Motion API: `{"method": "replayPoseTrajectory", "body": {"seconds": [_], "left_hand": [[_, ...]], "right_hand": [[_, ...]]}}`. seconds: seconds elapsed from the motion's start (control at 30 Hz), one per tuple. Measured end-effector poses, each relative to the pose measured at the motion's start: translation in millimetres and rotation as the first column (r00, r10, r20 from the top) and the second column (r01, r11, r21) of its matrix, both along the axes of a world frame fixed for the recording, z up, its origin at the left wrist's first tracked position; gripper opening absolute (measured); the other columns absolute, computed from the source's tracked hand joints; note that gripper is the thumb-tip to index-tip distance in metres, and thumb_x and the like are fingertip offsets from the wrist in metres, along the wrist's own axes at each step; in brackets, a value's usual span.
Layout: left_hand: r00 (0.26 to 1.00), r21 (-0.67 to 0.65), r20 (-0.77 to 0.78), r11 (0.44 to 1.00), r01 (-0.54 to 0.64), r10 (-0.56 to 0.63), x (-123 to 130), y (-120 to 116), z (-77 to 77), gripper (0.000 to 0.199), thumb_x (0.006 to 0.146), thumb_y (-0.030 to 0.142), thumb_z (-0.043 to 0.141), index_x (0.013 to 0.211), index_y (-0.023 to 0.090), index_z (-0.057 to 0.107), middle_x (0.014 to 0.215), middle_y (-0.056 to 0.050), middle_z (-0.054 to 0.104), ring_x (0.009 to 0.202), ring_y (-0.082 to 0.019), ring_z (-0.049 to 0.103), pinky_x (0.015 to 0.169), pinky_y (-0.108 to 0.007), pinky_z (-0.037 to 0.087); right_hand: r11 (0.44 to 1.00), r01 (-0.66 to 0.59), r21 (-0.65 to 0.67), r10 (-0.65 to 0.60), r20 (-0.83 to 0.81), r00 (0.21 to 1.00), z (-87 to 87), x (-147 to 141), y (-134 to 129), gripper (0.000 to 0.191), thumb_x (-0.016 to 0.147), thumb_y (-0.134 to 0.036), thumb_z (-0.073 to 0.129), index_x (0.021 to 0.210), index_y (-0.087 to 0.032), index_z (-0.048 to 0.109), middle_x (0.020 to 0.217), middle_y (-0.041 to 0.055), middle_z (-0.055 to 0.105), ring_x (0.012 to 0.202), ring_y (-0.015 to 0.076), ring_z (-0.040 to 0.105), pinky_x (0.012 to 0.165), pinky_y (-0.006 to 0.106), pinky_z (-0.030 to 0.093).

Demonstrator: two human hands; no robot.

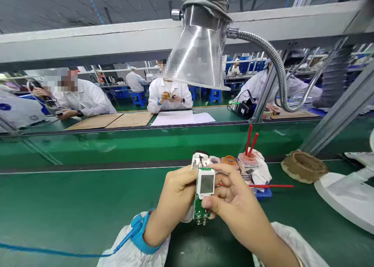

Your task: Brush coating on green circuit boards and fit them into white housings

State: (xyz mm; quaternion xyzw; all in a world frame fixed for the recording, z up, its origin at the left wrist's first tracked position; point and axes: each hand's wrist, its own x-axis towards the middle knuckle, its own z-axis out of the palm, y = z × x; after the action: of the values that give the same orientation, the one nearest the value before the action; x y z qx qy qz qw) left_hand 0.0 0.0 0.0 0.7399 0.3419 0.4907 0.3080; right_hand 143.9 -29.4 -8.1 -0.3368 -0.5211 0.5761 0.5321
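Observation:
Both of my hands hold a green circuit board (pixel 201 209) upright in front of me. A small square LCD module (pixel 205 183) in a white frame sits on the board, and a white plastic part with fine wires (pixel 200 160) stands at its top end. My left hand (pixel 175 197) grips the board's left side, with a blue wrist strap (pixel 140 232) around that wrist. My right hand (pixel 233 197) pinches the board from the right, thumb near the board's lower part. The board's back is hidden.
Behind my hands lie an orange tape roll (pixel 229 161), a cloth with a dish holding red sticks (pixel 248 160), and a blue tray (pixel 263 194). A metal fume hood (pixel 198 53) hangs overhead. Co-workers sit across the green bench (pixel 87 150).

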Motion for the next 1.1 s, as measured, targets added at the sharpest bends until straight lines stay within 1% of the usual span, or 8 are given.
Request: {"method": "replayPoseTrajectory", "body": {"seconds": [0.17,0.33,0.43,0.53,0.7,0.87,1.0,1.1], "left_hand": [[0.997,0.098,0.07,0.994,0.038,-0.045,-1,-3,2.8,0.038,0.074,-0.007,0.051,0.079,0.025,0.071,0.07,0.005,0.058,0.063,-0.008,0.05,0.059,-0.017,0.04],[0.994,0.091,0.1,0.996,0.022,-0.031,2,-8,1.7,0.037,0.078,0.0,0.055,0.093,0.03,0.07,0.078,0.004,0.062,0.07,-0.01,0.054,0.066,-0.018,0.043],[0.994,0.071,0.112,0.997,0.001,-0.009,3,-10,-0.9,0.029,0.079,0.002,0.054,0.084,0.026,0.07,0.069,0.005,0.057,0.062,-0.009,0.05,0.058,-0.017,0.041],[0.993,0.051,0.117,0.999,-0.006,0.0,3,-10,-2.8,0.021,0.079,0.005,0.056,0.068,0.021,0.065,0.063,0.005,0.051,0.056,-0.008,0.044,0.054,-0.017,0.039],[0.994,0.06,0.109,0.998,-0.003,-0.004,4,-10,-2.8,0.02,0.077,0.004,0.057,0.066,0.019,0.062,0.064,0.004,0.053,0.058,-0.009,0.047,0.053,-0.018,0.038],[0.998,0.103,0.059,0.995,0.005,-0.011,7,-10,-1.2,0.025,0.076,-0.001,0.052,0.063,0.019,0.061,0.064,0.004,0.052,0.057,-0.008,0.045,0.052,-0.017,0.037],[0.999,0.103,0.031,0.994,0.024,-0.027,10,-10,-0.3,0.025,0.076,-0.001,0.052,0.062,0.018,0.06,0.062,0.005,0.051,0.058,-0.008,0.046,0.053,-0.017,0.037],[0.999,0.121,0.03,0.993,0.011,-0.015,9,-11,-2.0,0.024,0.076,-0.001,0.053,0.063,0.019,0.06,0.063,0.005,0.051,0.059,-0.008,0.048,0.053,-0.017,0.037]], "right_hand": [[0.977,0.063,0.205,-0.083,0.093,0.992,-2.3,-5,-4,0.055,0.074,-0.017,0.071,0.118,-0.04,0.048,0.083,-0.0037,0.061,0.067,0.0112,0.062,0.056,0.019,0.055],[0.912,0.126,0.389,-0.221,0.209,0.953,-1.7,-2,-8,0.051,0.075,-0.018,0.071,0.117,-0.04,0.052,0.084,-0.0029,0.063,0.068,0.0128,0.063,0.054,0.02,0.055],[0.89,0.141,0.434,-0.275,0.263,0.925,2.5,1,-9,0.05,0.075,-0.019,0.07,0.117,-0.039,0.052,0.087,-0.0029,0.064,0.07,0.0133,0.063,0.054,0.02,0.055],[0.907,0.127,0.4,-0.257,0.29,0.922,8.9,2,-10,0.053,0.074,-0.015,0.071,0.116,-0.041,0.052,0.083,-0.0059,0.063,0.066,0.0105,0.062,0.055,0.017,0.054],[0.98,0.025,0.199,-0.079,0.267,0.96,20.6,5,-8,0.049,0.071,-0.014,0.073,0.11,-0.037,0.055,0.071,-0.0079,0.058,0.058,0.0071,0.059,0.052,0.013,0.05],[0.997,-0.079,0.017,0.071,0.299,0.952,29.0,15,-5,0.047,0.068,-0.018,0.076,0.108,-0.03,0.056,0.068,-0.0065,0.055,0.055,0.0079,0.055,0.049,0.015,0.048],[0.992,-0.125,-0.026,0.127,0.302,0.945,29.0,18,-4,0.046,0.068,-0.017,0.075,0.107,-0.031,0.055,0.066,-0.0076,0.054,0.056,0.0078,0.054,0.051,0.015,0.047],[0.993,-0.121,-0.014,0.12,0.292,0.949,27.8,16,-4,0.041,0.069,-0.017,0.074,0.104,-0.031,0.057,0.065,-0.0075,0.053,0.056,0.0078,0.054,0.051,0.015,0.047]]}}
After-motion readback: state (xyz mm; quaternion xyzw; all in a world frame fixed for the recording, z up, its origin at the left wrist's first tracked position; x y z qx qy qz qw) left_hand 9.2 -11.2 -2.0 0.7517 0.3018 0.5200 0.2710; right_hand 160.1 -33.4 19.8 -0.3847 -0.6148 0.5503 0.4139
